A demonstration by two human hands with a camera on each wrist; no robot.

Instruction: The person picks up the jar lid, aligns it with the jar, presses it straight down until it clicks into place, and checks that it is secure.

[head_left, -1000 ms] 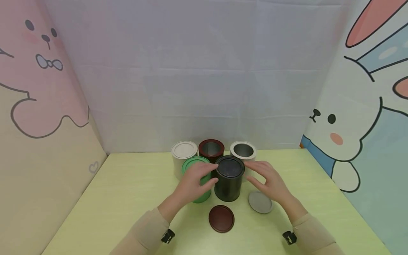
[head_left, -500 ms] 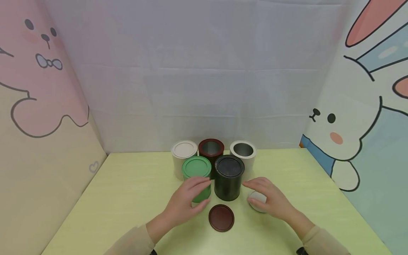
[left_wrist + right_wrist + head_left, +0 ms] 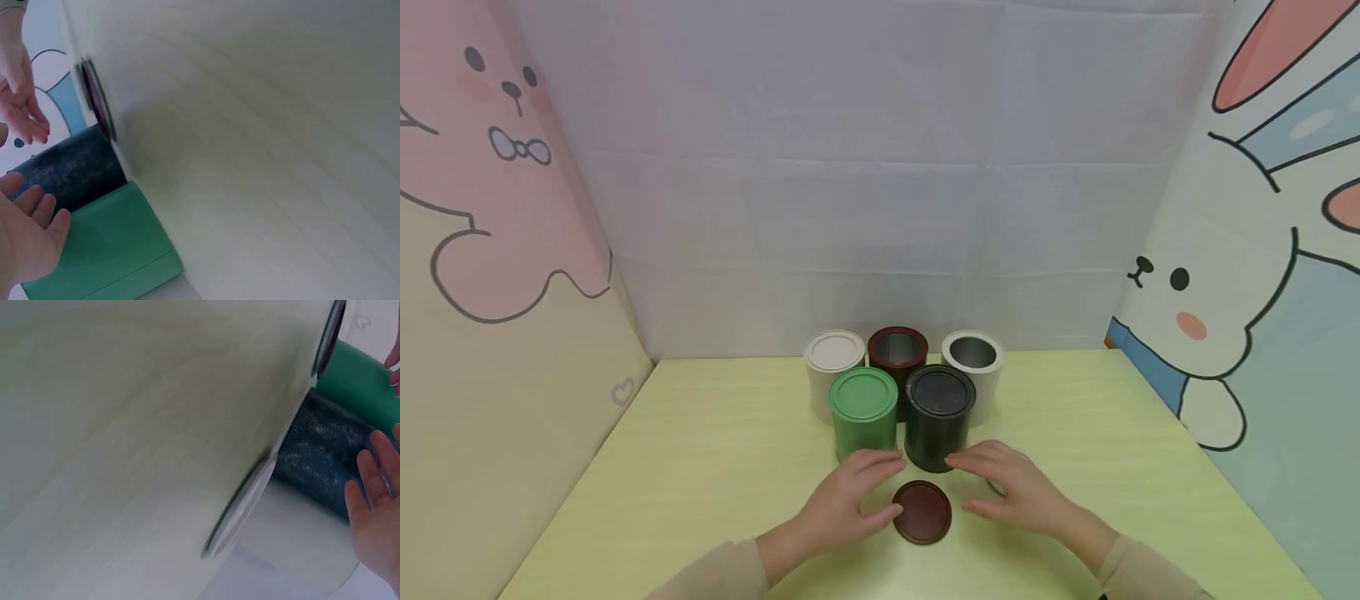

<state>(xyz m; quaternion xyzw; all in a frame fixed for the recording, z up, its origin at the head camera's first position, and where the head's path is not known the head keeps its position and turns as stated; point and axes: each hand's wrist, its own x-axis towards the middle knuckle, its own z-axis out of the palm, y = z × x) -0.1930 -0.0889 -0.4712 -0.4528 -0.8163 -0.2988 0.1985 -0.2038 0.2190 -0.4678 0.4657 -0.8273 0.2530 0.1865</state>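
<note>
A dark red lid (image 3: 922,512) lies flat on the table between my hands. My left hand (image 3: 850,504) is at its left, fingers loosely extended; the thumb tip overlaps the lid's edge in the head view, and whether it touches cannot be told. On the other side my right hand (image 3: 1018,492) holds nothing, its fingers relaxed. It covers most of a pale grey lid, which the right wrist view shows as a grey disc (image 3: 240,509) on the table. Just beyond the hands stand a green can (image 3: 863,400) and a black can (image 3: 940,400), both lidded.
Behind these stand a lidded white can (image 3: 833,354), a dark red can (image 3: 897,346) with an open top and a white can (image 3: 972,354) with an open top. A pale cloth wall (image 3: 880,183) rises at the back of the yellow-green table (image 3: 715,442).
Both hands have come back from beside the black can towards the front of the table. They now flank the dark red lid. Cans and lids have stayed put.
</note>
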